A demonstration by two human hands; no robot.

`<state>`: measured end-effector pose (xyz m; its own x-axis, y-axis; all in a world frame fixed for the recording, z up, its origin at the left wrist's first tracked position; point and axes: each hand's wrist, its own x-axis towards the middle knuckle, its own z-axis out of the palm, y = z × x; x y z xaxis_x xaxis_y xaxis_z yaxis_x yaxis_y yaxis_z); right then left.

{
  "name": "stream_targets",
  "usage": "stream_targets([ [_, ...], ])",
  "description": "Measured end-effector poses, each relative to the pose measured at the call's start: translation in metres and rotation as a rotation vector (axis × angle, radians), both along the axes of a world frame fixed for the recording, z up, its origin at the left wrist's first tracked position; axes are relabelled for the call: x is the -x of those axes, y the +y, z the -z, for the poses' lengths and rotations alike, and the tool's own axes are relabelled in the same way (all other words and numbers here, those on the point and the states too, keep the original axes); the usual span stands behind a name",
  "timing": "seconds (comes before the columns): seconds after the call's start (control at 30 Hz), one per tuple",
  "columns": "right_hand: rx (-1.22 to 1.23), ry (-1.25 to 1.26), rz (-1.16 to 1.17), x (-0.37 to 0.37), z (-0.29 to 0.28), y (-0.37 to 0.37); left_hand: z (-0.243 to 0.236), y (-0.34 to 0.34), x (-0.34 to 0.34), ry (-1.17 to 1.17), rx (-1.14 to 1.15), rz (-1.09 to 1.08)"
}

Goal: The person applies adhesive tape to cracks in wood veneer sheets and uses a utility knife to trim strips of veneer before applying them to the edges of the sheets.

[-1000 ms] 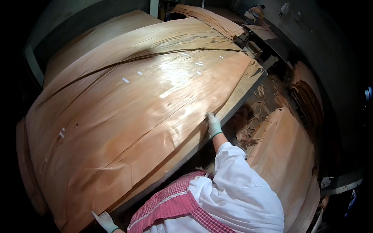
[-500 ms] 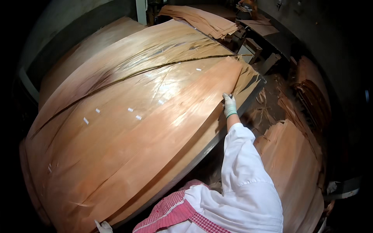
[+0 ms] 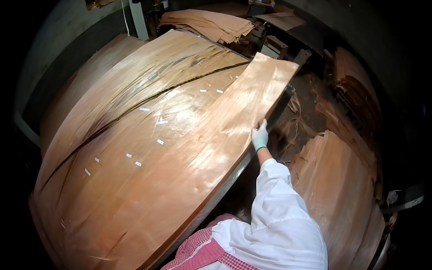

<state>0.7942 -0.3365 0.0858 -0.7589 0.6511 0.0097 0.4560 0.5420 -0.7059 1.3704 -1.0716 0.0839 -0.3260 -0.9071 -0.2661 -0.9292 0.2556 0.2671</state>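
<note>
My right hand (image 3: 259, 136), in a white glove with a green cuff, grips the near right edge of a long strip of wood veneer (image 3: 238, 117). The thumb lies on top; the other fingers are mostly hidden at the edge. This reddish-tan strip runs along the near side of a large veneer sheet (image 3: 180, 117) and sticks out past its far right end. Several small white tape pieces (image 3: 160, 141) lie on the large sheet, which has a long dark split (image 3: 135, 109) and torn streaks. My left hand is out of view.
A stack of veneer sheets (image 3: 207, 23) lies beyond the far end. More veneer (image 3: 337, 193) stands to the right of my arm, with torn scraps (image 3: 294, 117) near it. Another stack (image 3: 355, 96) sits farther right. A pale board (image 3: 96, 67) lies behind on the left.
The strip's far end has straightened and extends past the sheet's end, its near edge now closer to the table edge. My right hand still grips it. My left hand has left the view.
</note>
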Motion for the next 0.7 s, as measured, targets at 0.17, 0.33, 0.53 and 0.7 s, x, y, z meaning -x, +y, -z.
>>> stream_targets([
  [0.17,0.041,0.024,0.093,-0.009,0.057,0.037,0.022,0.006,-0.027,1.219,-1.100,-1.351],
  [0.33,0.073,0.057,0.176,-0.003,0.079,0.054,0.042,-0.006,-0.039,1.169,-1.939,-1.182],
  [0.53,0.088,0.024,0.262,0.003,0.077,0.083,0.055,0.012,-0.036,0.934,-2.385,-0.958],
  [0.7,0.137,0.004,0.285,0.028,0.086,0.082,0.044,0.038,-0.024,1.127,-1.599,-1.251],
])
